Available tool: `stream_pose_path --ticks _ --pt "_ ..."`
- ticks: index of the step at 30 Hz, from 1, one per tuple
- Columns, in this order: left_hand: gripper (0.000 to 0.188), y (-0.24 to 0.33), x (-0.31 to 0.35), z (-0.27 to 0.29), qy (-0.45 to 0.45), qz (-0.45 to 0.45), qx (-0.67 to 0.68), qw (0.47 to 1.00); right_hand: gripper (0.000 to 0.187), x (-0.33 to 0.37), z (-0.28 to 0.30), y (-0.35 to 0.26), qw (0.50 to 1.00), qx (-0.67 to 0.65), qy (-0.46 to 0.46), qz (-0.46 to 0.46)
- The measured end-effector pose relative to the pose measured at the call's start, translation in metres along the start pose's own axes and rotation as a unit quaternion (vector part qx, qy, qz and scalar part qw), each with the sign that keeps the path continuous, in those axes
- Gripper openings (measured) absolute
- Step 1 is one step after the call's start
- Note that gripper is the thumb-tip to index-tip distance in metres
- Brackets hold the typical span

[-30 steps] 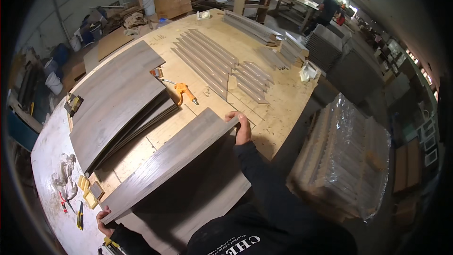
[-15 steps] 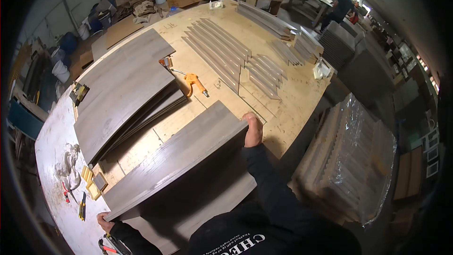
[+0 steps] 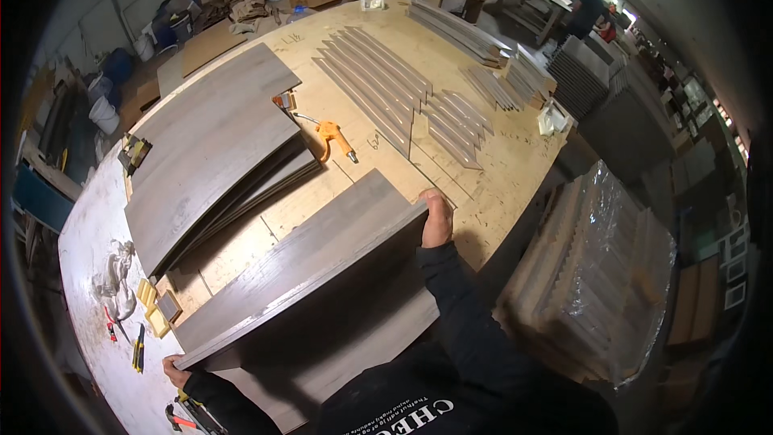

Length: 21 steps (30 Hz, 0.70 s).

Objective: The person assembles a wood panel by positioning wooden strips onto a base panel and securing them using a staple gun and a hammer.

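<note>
A long grey-brown wood-grain panel (image 3: 302, 258) lies along the near edge of the worktable, tilted. My left hand (image 3: 175, 372) grips its near left corner, fingers wrapped round the end. At the other end my right hand (image 3: 436, 217) is closed over the right corner. Below the panel's front edge shows a dark, shadowed face, with another grey board (image 3: 386, 342) underneath, close to my body. Beyond the panel lies a stack of similar grey panels (image 3: 209, 145). An orange air blow gun (image 3: 334, 138) rests to the right of that stack.
Grey mitred strips (image 3: 370, 84) lie in rows at the table's far middle. Yellow blocks (image 3: 153, 306), pliers (image 3: 138, 348) and crumpled plastic (image 3: 117, 282) sit at the left. A plastic-wrapped stack (image 3: 596, 274) stands right of the table. Another person (image 3: 586, 12) is far back.
Both hands keep their hold on the panel's ends. The panel's front edge looks slightly shifted, and the view has moved a little.
</note>
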<state>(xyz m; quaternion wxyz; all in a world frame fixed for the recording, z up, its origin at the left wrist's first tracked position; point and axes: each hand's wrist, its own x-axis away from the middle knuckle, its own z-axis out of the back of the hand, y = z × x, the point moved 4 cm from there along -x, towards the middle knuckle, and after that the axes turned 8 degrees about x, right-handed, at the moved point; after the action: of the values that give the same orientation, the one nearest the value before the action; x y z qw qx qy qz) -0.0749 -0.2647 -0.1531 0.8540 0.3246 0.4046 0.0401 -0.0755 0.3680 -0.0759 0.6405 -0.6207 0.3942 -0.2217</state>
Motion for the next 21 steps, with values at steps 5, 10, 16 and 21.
stream_pose_path --ticks 5,10,16,21 --pt "0.014 0.054 -0.012 0.004 0.079 0.139 0.208 0.965 0.032 -0.002 0.013 -0.007 0.998 0.059 -0.013 0.011" --pt "0.008 0.050 -0.027 0.029 0.015 0.097 0.255 0.962 0.033 0.001 -0.006 -0.025 0.999 0.034 -0.001 -0.003" --pt "0.011 0.018 0.000 0.003 0.009 -0.025 0.068 0.997 0.032 0.008 0.004 0.001 0.994 0.108 -0.013 -0.002" --pt "0.013 0.032 -0.001 0.006 0.044 -0.089 0.096 0.990 0.026 0.014 0.005 0.005 0.995 0.041 -0.059 -0.063"
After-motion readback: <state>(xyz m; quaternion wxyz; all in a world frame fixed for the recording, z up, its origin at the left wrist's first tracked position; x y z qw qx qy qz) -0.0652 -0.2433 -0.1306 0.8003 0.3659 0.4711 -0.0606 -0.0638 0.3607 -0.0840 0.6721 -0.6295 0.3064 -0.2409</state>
